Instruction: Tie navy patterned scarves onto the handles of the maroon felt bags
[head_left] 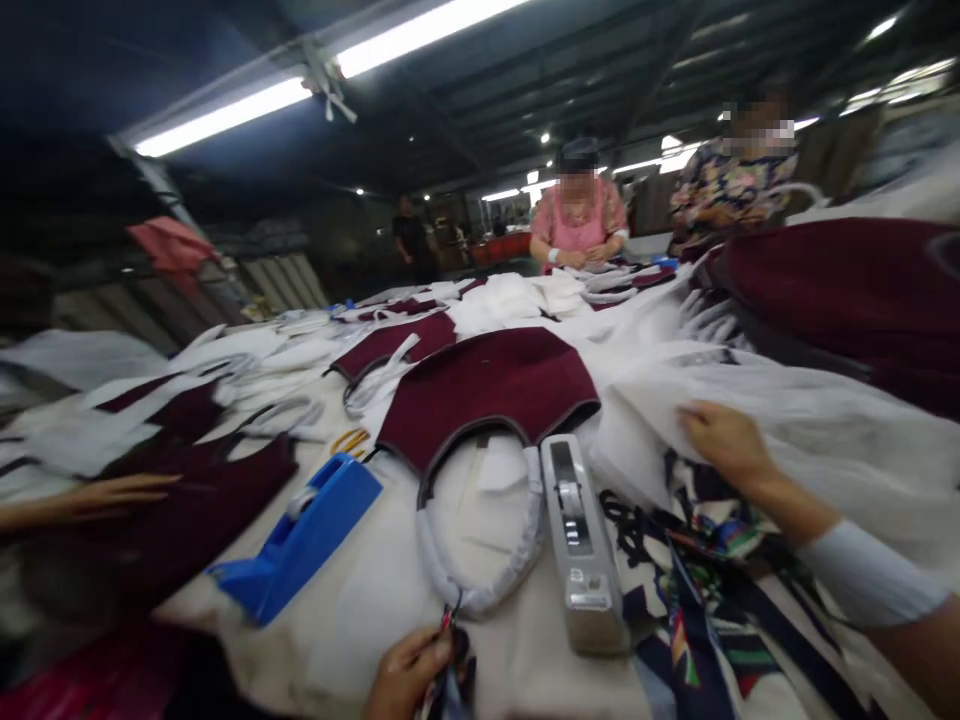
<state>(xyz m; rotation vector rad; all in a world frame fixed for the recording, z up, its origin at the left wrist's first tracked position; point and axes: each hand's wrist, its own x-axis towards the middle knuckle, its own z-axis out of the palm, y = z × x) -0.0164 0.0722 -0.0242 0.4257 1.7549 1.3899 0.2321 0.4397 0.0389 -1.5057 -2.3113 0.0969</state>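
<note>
My left hand (409, 672), low in the middle, is closed on a dark multicoloured bundle (448, 685) that looks like cloth; its shape is partly cut off by the frame. Just beyond it lies a maroon apron (495, 375) with grey edging, its pale wrapped neck loop (480, 600) curving toward me. At the right, my right hand (724, 440) pinches the edge of a thin white sheet (645, 420). Beneath that arm spreads patterned fabric (720, 610) in navy, white and green. A grey tape dispenser (581, 545) stands between my hands.
A blue tape dispenser (300, 540) and yellow-handled scissors (349, 440) lie left of the loop. A co-worker's hand (97, 500) rests on maroon cloth at far left. More maroon pieces (847, 300) pile up right. Two people (577, 225) work across the table.
</note>
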